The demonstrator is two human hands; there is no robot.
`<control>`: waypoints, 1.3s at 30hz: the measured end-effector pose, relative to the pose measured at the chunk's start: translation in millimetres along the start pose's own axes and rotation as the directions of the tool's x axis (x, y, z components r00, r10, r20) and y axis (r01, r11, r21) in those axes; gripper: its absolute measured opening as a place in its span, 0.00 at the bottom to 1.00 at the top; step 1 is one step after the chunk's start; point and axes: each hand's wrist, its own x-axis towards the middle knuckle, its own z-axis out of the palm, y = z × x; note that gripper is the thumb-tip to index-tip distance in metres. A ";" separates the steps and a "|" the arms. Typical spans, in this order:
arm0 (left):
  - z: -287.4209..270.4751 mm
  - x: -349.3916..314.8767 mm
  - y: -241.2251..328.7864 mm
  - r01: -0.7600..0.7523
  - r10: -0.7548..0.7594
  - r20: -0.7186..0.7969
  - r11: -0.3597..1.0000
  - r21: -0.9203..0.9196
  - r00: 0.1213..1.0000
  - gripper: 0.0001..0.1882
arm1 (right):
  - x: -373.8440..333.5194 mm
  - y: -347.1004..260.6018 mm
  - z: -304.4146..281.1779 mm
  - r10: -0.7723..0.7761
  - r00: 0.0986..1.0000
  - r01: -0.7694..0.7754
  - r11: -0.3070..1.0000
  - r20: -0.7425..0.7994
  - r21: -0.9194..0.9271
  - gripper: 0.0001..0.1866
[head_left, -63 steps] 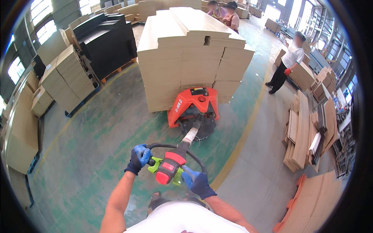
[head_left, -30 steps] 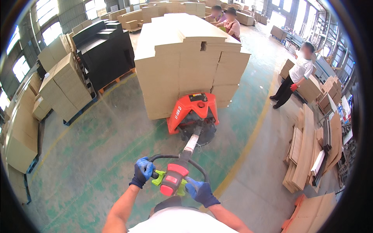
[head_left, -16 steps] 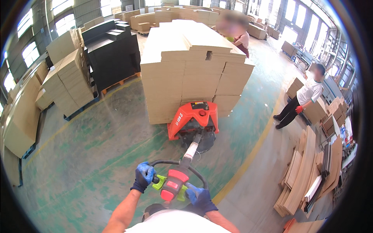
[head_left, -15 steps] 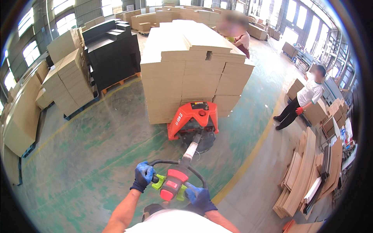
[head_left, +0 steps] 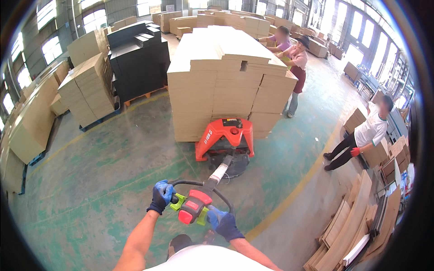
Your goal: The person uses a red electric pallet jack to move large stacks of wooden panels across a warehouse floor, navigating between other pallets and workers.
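Observation:
An electric pallet truck [head_left: 246, 131] with a red body stands in front of me. A tall stack of pale boards [head_left: 208, 101] rises directly behind it. The truck's tilted handle [head_left: 195, 204] reaches toward me, with a red-and-grey control head, green levers and a black loop. My left hand [head_left: 160, 195], in a blue work glove, is closed round the left grip. In a matching glove, my right hand [head_left: 222, 222] is closed round the right grip beside a green lever. The truck's forks cannot be seen.
Two people [head_left: 298, 58] lean against the stack's far right side. Another person [head_left: 367, 132] in a white shirt stands at the right, near loose planks [head_left: 346, 217]. On the left are black boards [head_left: 138, 67] and pale board stacks [head_left: 88, 90] on pallets. A yellow line [head_left: 289, 202] curves along the floor.
The control head and both hands have shifted slightly left in view. More of the two people beside the stack now shows. The white-shirted person and the planks appear farther right and lower.

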 end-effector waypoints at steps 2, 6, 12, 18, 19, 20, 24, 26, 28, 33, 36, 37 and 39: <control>4.6 4.0 1.2 0.011 -0.011 -0.020 1.000 0.008 1.000 0.15 | 5.9 10.8 0.8 -0.053 0.998 0.053 0.998 -0.039 -0.017 0.17; 15.7 15.4 11.9 0.042 -0.042 -0.018 0.999 0.029 0.999 0.15 | 15.6 20.4 -15.7 -0.019 0.999 0.021 0.998 0.033 -0.060 0.17; 27.9 33.7 10.9 0.011 -0.011 0.005 1.000 0.005 1.000 0.15 | 32.3 33.4 -29.7 -0.030 0.999 0.030 0.999 0.027 0.016 0.18; 38.9 42.7 14.6 -0.020 0.020 -0.009 1.000 0.007 1.000 0.14 | 47.4 40.6 -46.3 -0.011 0.997 0.011 1.000 0.082 0.011 0.18; 41.7 41.8 16.0 -0.017 0.017 -0.012 1.000 0.005 1.000 0.14 | 47.1 41.8 -49.0 -0.019 0.997 0.018 1.000 0.081 0.009 0.18; 44.5 43.1 20.7 -0.007 0.007 -0.032 1.000 0.002 0.999 0.14 | 46.7 43.4 -50.9 -0.027 0.996 0.027 1.000 0.081 0.008 0.18; 56.0 47.7 30.3 0.007 -0.007 -0.050 1.000 -0.011 0.999 0.14 | 46.0 54.1 -61.9 -0.016 0.992 0.020 0.999 0.125 -0.036 0.19; 59.1 47.8 27.6 -0.002 0.002 -0.030 1.000 0.004 1.000 0.14 | 48.0 60.2 -64.4 0.001 0.989 0.001 1.000 0.145 -0.017 0.19; 61.9 53.5 34.0 -0.027 0.027 -0.024 0.999 0.019 0.999 0.14 | 51.0 65.5 -72.6 0.013 0.981 -0.006 0.999 0.193 -0.037 0.20; 78.8 58.0 37.6 0.026 -0.025 -0.071 1.000 0.009 0.997 0.13 | 64.9 59.5 -94.9 0.066 0.977 -0.069 0.998 0.203 0.008 0.20; 85.0 63.6 48.6 0.048 -0.047 -0.088 0.999 0.003 0.995 0.13 | 66.5 74.4 -99.8 0.043 0.977 -0.045 0.999 0.208 0.007 0.21; 86.5 65.6 53.0 0.057 -0.056 -0.087 0.998 0.004 0.995 0.14 | 67.0 78.6 -101.1 0.049 0.977 -0.053 0.999 0.207 0.013 0.21; 87.1 73.5 55.9 0.080 -0.080 -0.039 0.997 0.001 0.996 0.14 | 72.1 79.9 -105.2 0.067 0.974 -0.077 0.996 0.215 0.038 0.21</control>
